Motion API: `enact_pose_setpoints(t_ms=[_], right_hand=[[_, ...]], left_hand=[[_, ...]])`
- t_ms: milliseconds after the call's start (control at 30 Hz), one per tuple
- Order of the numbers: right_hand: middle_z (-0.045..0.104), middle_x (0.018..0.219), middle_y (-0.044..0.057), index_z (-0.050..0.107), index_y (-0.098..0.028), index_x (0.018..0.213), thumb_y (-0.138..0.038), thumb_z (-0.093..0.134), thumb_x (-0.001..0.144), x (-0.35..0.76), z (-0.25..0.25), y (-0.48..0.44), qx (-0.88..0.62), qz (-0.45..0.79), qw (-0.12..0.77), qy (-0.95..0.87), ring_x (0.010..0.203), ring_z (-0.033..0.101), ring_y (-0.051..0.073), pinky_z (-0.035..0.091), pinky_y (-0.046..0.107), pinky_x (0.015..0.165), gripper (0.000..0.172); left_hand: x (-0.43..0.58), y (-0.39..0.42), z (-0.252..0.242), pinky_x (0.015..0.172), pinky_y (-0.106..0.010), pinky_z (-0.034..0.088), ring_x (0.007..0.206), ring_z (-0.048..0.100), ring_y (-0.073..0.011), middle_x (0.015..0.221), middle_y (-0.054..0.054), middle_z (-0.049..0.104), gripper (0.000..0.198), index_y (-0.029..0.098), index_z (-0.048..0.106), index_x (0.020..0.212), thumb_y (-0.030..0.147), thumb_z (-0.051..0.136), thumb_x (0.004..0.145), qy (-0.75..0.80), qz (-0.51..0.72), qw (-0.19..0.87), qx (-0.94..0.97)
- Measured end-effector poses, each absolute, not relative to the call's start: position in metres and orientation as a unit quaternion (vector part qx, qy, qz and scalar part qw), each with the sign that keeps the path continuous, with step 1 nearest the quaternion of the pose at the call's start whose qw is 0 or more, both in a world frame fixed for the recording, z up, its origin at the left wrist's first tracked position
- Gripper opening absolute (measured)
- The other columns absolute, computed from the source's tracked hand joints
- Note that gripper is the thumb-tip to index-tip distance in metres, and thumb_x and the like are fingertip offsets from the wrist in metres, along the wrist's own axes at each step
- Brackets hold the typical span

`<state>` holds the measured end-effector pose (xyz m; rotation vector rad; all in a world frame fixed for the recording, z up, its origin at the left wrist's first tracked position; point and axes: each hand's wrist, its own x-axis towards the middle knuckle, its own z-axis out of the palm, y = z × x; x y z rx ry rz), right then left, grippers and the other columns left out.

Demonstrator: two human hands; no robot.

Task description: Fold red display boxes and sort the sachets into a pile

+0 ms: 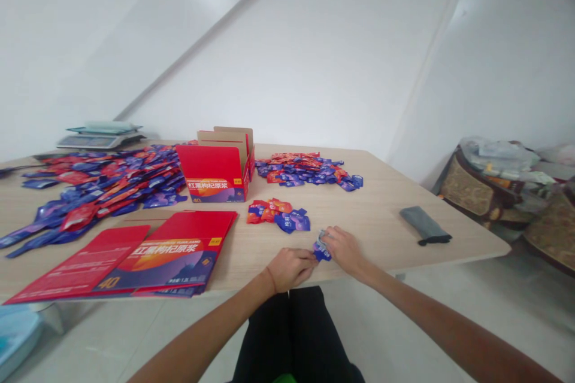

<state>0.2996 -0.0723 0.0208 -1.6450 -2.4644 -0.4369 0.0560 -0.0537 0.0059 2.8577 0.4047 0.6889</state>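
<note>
At the near edge of the table, a small blue-purple sachet (322, 251) is between my two hands. My left hand (291, 269) is closed, its fingertips pinching the sachet's left edge. From the other side, my right hand (345, 249) has its fingers closed on the sachet's upper right part. A pale grey patch shows by the right fingertips; I cannot make out what it is. Just beyond my hands lie several red-orange sachets (271, 209) and blue sachets (293, 221) in a small group.
Upright red cartons (213, 170) stand mid-table, with flattened cartons (179, 251) in front. A big heap of sachet strips (121, 176) lies left, a scale (90, 141) behind it. Another sachet pile (309, 169) is at the back. A grey pouch (424, 224) lies right.
</note>
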Motion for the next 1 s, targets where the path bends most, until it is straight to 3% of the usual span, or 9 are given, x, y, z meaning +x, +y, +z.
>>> enact_pose_setpoints(t_ms=[300,567,733,1000], right_hand=[[0.068,0.118,0.006,0.073,-0.026,0.112,-0.018,0.059,0.096,0.329,0.017,-0.058,-0.589,-0.130,0.078,-0.793,0.110,0.057,0.021,0.045,0.029,0.089,0.023],[0.069,0.110,0.006,0.074,-0.025,0.109,-0.018,0.060,0.095,0.357,0.029,-0.040,-0.593,-0.107,0.056,-0.796,0.105,0.060,0.019,0.044,0.027,0.086,0.021],[0.069,0.117,0.006,0.073,-0.026,0.118,-0.020,0.055,0.098,0.380,0.033,-0.039,-0.608,-0.128,0.114,-0.775,0.109,0.060,0.019,0.044,0.026,0.089,0.027],[0.070,0.113,0.007,0.074,-0.024,0.114,-0.020,0.051,0.099,0.444,0.021,-0.053,-0.734,-0.153,0.142,-0.647,0.106,0.062,0.021,0.042,0.027,0.082,0.028]], left_hand=[[0.056,-0.053,0.003,0.097,-0.030,0.057,0.108,0.073,-0.0198,0.119,-0.006,0.076,0.031,0.022,0.073,0.118,0.022,0.047,0.103,0.142,0.236,0.085,0.957],[0.055,-0.052,-0.001,0.098,-0.029,0.056,0.110,0.072,-0.0194,0.120,-0.007,0.075,0.030,0.022,0.073,0.119,0.022,0.048,0.102,0.142,0.243,0.084,0.956],[0.055,-0.052,0.003,0.101,-0.029,0.056,0.115,0.071,-0.0200,0.123,-0.008,0.074,0.031,0.021,0.073,0.120,0.023,0.047,0.103,0.138,0.236,0.076,0.959],[0.056,-0.052,0.006,0.102,-0.032,0.056,0.114,0.071,-0.0203,0.121,-0.007,0.075,0.031,0.022,0.074,0.119,0.021,0.049,0.101,0.141,0.250,0.088,0.954]])
